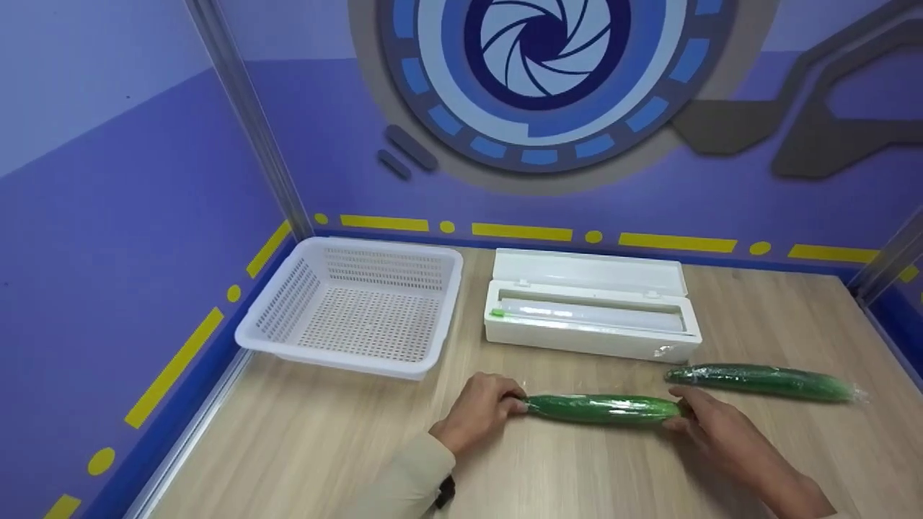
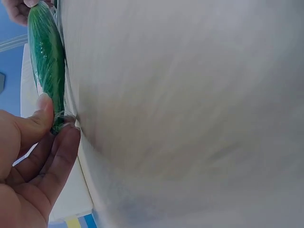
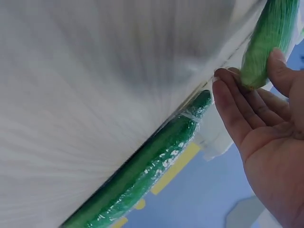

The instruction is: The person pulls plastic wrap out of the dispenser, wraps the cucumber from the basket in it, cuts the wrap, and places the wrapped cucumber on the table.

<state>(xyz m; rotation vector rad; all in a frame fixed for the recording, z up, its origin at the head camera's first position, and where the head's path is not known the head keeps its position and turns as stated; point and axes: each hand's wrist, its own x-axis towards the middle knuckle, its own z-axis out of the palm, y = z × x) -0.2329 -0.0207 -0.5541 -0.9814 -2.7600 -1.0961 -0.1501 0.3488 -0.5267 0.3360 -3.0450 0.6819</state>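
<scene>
A green cucumber [image 1: 606, 408] in shiny cling film lies crosswise between both hands, close over the table. My left hand [image 1: 482, 409] pinches its left tip; in the left wrist view, loose film [image 2: 66, 116] bunches up beside the fingertips. At the paler right end, my right hand [image 1: 721, 432] holds the cucumber between thumb and fingers, as the right wrist view shows with the thumb [image 3: 280, 71] against its side. A second film-wrapped cucumber [image 1: 771, 382] rests on the table just beyond the right hand, with twisted film at its far end.
Behind the cucumbers stands a white cling film box [image 1: 577, 342], lid up, with a film roll [image 1: 591, 314] inside and a green slider [image 1: 497, 313] at its left. A white perforated basket [image 1: 346, 364] sits at the back left. Printed walls [image 1: 317, 144] border the wooden table [image 1: 346, 432].
</scene>
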